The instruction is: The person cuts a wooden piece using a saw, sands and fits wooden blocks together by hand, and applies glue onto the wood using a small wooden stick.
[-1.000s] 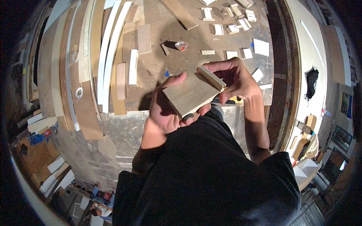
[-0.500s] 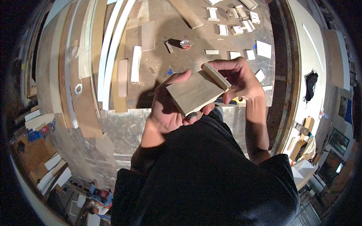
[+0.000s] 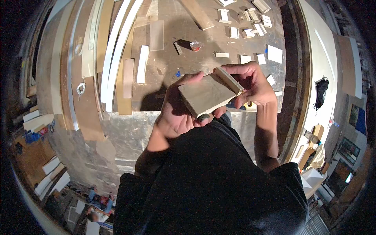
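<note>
My left hand [image 3: 172,109] cradles a pale wooden block [image 3: 207,96] from below, thumb along its left edge and fingers curled round the near side. A narrow wooden strip [image 3: 228,80] lies against the block's right end and stands a little above its top face. My right hand [image 3: 258,84] grips this strip, fingers at its far end and thumb lower down. Whether strip and block are fixed together, I cannot tell. Both are held above the near edge of the brown worktable [image 3: 164,66]. A dark patch shows on one left fingertip.
Several small wooden pieces [image 3: 234,32] lie at the table's far right. A small red-and-white container [image 3: 196,46] stands near the middle. Long boards and white strips [image 3: 113,58] line the left. Black netting [image 3: 322,92] lies on the right-hand board. Another person [image 3: 98,215] is at lower left.
The view has shifted slightly, with the table pieces a little further right. Both hands keep their grip, and the block and strip look nearly the same.
</note>
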The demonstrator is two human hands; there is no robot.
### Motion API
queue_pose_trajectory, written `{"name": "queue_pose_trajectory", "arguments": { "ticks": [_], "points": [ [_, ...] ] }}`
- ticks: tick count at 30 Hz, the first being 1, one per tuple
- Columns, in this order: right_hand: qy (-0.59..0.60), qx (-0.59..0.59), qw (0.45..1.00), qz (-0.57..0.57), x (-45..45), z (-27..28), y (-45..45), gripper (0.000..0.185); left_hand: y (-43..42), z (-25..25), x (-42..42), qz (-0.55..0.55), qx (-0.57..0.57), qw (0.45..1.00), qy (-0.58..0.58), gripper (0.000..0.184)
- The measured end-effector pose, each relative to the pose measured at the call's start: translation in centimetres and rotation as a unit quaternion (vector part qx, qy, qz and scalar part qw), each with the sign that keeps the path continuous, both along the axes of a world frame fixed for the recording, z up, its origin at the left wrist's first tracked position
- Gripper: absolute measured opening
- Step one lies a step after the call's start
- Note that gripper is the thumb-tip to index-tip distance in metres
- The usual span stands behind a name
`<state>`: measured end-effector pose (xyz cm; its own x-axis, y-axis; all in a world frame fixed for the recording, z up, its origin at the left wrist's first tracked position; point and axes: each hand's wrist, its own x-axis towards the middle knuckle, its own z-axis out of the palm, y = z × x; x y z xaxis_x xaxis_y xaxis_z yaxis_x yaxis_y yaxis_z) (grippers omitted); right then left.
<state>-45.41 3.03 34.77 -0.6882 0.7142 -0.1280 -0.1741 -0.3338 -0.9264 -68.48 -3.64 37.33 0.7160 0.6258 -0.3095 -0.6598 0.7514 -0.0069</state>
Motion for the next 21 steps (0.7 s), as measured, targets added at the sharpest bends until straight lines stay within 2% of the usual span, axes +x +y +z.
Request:
{"name": "queue_pose_trajectory", "arguments": {
  "ticks": [6, 9, 12, 15, 16, 18, 19, 20, 21],
  "points": [
    [-0.032, -0.017, 0.999, 0.009, 0.0, 1.0, 0.0, 0.079, 0.0, 0.1, 0.1, -0.006, -0.012, 1.0, -0.008, 0.059],
    [-0.043, -0.022, 0.999, -0.003, -0.2, 0.9, -0.2, 0.079, -0.2, -0.7, 0.1, -0.004, -0.052, 0.998, 0.025, 0.059],
    [-0.033, -0.015, 0.999, -0.009, -0.6, 0.7, -0.2, 0.078, -0.4, -2.0, -0.4, -0.001, 0.027, 0.999, -0.027, 0.063],
    [0.008, -0.04, 0.999, -0.002, -1.4, 0.3, -0.2, 0.074, -1.2, -2.1, -1.2, 0.058, 0.081, 0.995, 0.023, 0.069],
    [0.006, -0.039, 0.999, -0.004, -1.5, 0.0, -0.1, 0.074, -1.5, -3.7, -2.1, 0.056, 0.083, 0.995, 0.021, 0.069],
    [0.099, -0.108, 0.989, 0.008, -1.8, -1.0, 0.0, 0.073, -2.3, -7.6, -4.8, 0.043, 0.152, 0.986, 0.051, 0.067],
    [0.113, -0.098, 0.989, 0.008, -2.0, -1.6, -0.1, 0.078, -2.2, -7.6, -4.7, 0.067, 0.108, 0.96, 0.251, 0.072],
    [0.111, -0.099, 0.989, 0.008, -2.2, -2.0, -0.2, 0.078, -2.4, -11.3, -6.5, 0.033, 0.139, 0.936, 0.322, 0.057],
    [0.134, -0.128, 0.983, 0.009, -2.5, -2.5, -0.2, 0.079, -2.4, -15.8, -7.4, 0.089, 0.175, 0.879, 0.434, 0.053]
  ]
}}
